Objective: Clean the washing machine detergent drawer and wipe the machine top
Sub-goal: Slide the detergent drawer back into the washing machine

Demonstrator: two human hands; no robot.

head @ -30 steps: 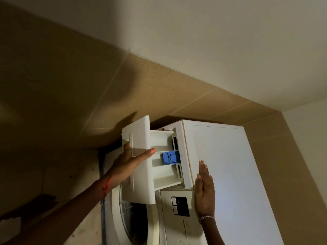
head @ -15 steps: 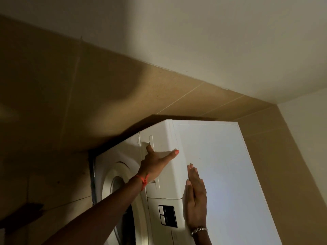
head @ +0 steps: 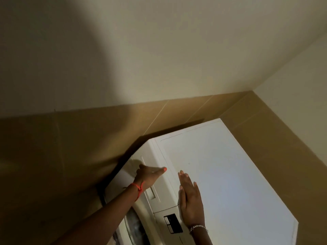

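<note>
So right now there's one washing machine [head: 221, 174] in the corner, white, seen from above at a tilt, with tan tiles on the lower wall behind it and plain paint higher up. The detergent drawer [head: 150, 184] is at the front top-left of the machine, pushed all the way in, its face flush with the front panel.

Two hands in view. The left hand [head: 150, 177] is flat against the drawer face, fingers spread and thumb sticking out toward the top edge, so its grip is released and it's pressing, not holding anything. One red string bracelet [head: 138, 189] sits on that wrist. The right hand [head: 190, 200] lies palm down on the front edge of the machine top [head: 230, 183], fingers straight and together; grip loose there too, nothing in it. One silver bracelet [head: 198, 228] on that wrist.

One dark display panel [head: 173, 223] sits on the front just below the right hand, and part of the round door [head: 134, 225] shows under the left forearm. The machine top looks bare apart from that hand.
</note>
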